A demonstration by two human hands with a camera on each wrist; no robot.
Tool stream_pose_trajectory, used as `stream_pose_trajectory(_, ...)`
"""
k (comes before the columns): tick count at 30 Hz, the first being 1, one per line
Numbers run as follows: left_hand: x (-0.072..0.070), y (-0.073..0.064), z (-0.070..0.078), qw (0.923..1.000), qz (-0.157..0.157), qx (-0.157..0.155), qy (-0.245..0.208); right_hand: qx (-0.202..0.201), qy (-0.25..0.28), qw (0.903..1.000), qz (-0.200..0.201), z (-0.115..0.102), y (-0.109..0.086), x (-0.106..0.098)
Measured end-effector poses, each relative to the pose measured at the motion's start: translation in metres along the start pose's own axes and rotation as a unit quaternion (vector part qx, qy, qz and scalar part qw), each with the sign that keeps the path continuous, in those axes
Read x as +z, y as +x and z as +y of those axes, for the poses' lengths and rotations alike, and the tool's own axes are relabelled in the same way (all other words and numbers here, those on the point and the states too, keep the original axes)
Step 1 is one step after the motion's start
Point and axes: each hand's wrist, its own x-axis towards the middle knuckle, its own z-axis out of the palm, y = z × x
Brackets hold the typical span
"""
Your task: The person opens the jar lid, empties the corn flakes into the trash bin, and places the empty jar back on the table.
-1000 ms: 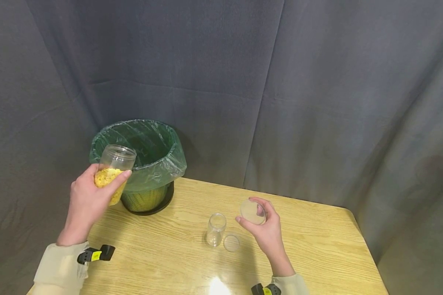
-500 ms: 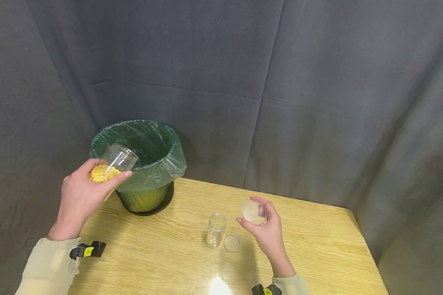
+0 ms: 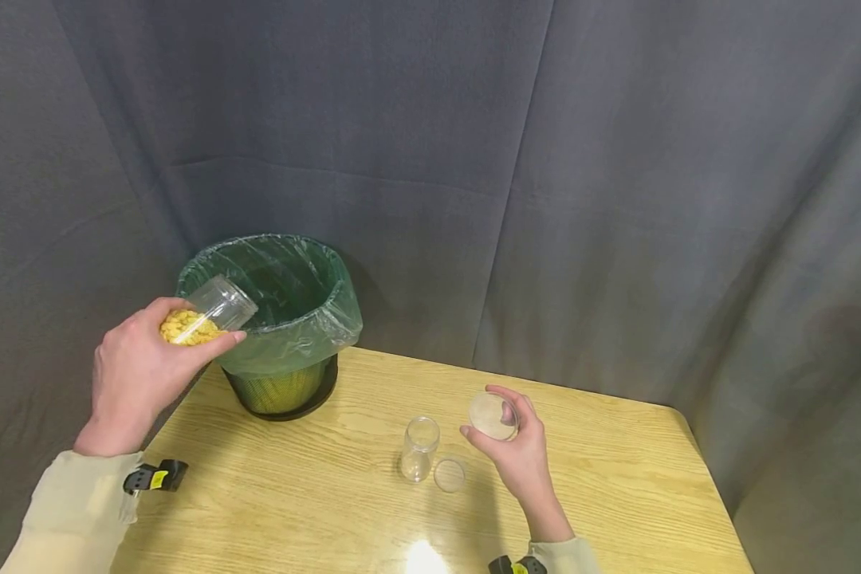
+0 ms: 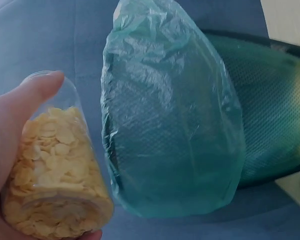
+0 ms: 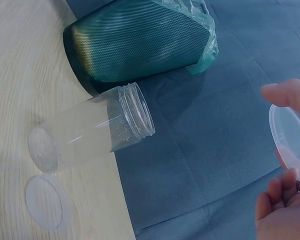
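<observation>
My left hand [image 3: 135,363] grips a clear jar [image 3: 224,303] partly filled with yellow flakes [image 4: 60,155]. The jar tilts to the right, its open mouth at the near left rim of the trash bin [image 3: 283,387], which has a green plastic liner [image 4: 175,110]. In the left wrist view the thumb lies along the jar's side. Above the table on the right, my right hand [image 3: 520,454] pinches a clear round lid [image 3: 493,415] by its edge. Near that hand, a second clear jar [image 5: 92,130] stands open on the table, with only crumbs visible inside.
Another clear lid [image 3: 450,475] lies flat beside the standing jar. The wooden table [image 3: 344,510] ends at a grey curtain [image 3: 416,159] behind it. The bin stands at the table's back left, close to the curtain.
My left hand has shifted left and tipped the jar from nearly upright to a strong slant toward the bin. The flakes have slid along its side. The right hand with the lid stays almost still.
</observation>
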Motion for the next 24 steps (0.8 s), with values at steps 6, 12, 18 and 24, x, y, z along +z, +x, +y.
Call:
stream_pose_trajectory(6,-0.007,0.007,-0.002,0.9996,-0.015,0.01,0.024,0.003,0.004,1.0,0.003,-0.001,-0.001,-0.001)
stream_pose_trajectory(12,-0.01,0.013,-0.004,0.9987,-0.021,0.024,0.04,0.006,-0.002,1.0,0.004,0.001,-0.001,-0.001)
stream_pose_trajectory(18,-0.012,0.017,-0.006,0.997,-0.018,0.045,0.061,0.002,0.006,1.0,0.005,0.002,0.0,-0.001)
stream_pose_trajectory(24,-0.015,0.021,-0.007,0.9949,-0.028,0.058,0.078,-0.001,0.012,0.9999,0.007,0.004,0.0,-0.001)
